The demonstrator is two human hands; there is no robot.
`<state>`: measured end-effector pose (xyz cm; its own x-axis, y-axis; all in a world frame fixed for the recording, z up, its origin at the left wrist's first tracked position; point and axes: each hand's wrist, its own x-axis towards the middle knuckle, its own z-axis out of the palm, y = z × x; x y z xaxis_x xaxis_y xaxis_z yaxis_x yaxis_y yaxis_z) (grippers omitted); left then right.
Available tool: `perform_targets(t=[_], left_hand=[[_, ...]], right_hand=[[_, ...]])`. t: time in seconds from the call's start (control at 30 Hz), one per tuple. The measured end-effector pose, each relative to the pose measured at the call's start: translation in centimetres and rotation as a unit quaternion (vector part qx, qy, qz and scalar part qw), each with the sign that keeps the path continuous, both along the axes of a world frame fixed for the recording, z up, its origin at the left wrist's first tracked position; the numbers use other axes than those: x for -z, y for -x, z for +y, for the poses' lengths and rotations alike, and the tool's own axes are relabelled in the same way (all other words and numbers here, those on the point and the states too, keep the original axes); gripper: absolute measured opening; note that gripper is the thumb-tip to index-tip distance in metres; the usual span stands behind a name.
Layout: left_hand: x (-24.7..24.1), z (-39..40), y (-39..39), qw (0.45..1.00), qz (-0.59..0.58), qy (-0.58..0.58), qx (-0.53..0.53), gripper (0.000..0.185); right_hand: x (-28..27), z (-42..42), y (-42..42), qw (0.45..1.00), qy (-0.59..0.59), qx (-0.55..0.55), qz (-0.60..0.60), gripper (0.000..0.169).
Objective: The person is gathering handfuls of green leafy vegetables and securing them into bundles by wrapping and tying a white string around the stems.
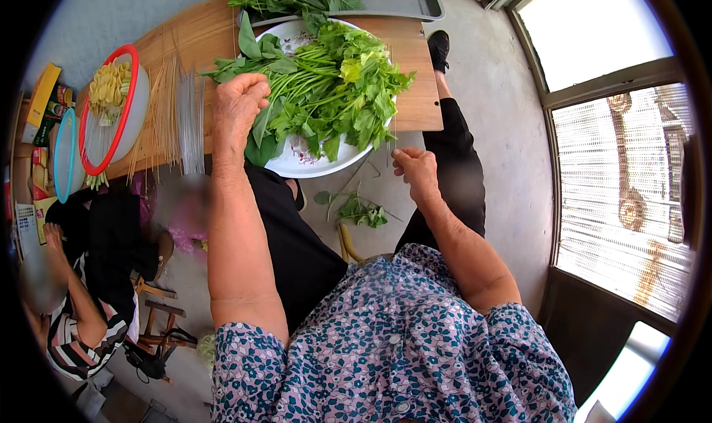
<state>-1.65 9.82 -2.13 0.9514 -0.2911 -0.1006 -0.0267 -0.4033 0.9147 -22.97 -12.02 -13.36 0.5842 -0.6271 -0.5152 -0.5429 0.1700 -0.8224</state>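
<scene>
My left hand (240, 109) is over the left rim of a large white plate (300, 169) with a floral pattern. Its fingers are curled beside broad green leaves (268, 120); whether they grip a leaf cannot be made out. A heap of leafy celery (334, 84) covers most of the plate, stems to the left and leaves to the right. Just off the table's front right corner, my right hand (417, 168) pinches the lower ends of thin skewers (395, 136), which point away from me past the celery leaves.
Bamboo skewers (158, 109) and metal skewers (192, 117) lie on the wooden table (414, 111). A red-rimmed basin (133, 117) holds sliced food. Behind the plate is a metal tray (397, 0) of greens. Fallen leaves (359, 209) lie underfoot. Another person (83, 317) sits at left.
</scene>
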Motion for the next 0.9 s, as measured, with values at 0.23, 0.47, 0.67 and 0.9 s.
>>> perform_targets(t=[0.23, 0.47, 0.67, 0.9], left_hand=[[-0.3, -0.3, 0.3, 1.000, 0.006, -0.001, 0.012, 0.022], [-0.8, -2.0, 1.3, 0.973, 0.148, 0.173, 0.040, 0.038], [-0.3, -2.0, 1.0, 0.901, 0.233, 0.366, 0.028, 0.027], [0.3, -2.5, 1.3, 0.836, 0.259, 0.483, 0.032, 0.027]], right_hand=[[-1.9, 0.4, 0.5, 0.997, 0.060, 0.029, -0.037, 0.018], [-7.0, 1.7, 3.3, 0.921, 0.315, -0.141, -0.182, 0.007], [-11.4, 1.9, 1.8, 0.865, 0.380, -0.226, -0.237, 0.009], [-11.3, 0.0, -0.2, 0.913, -0.195, 0.063, -0.353, 0.040]])
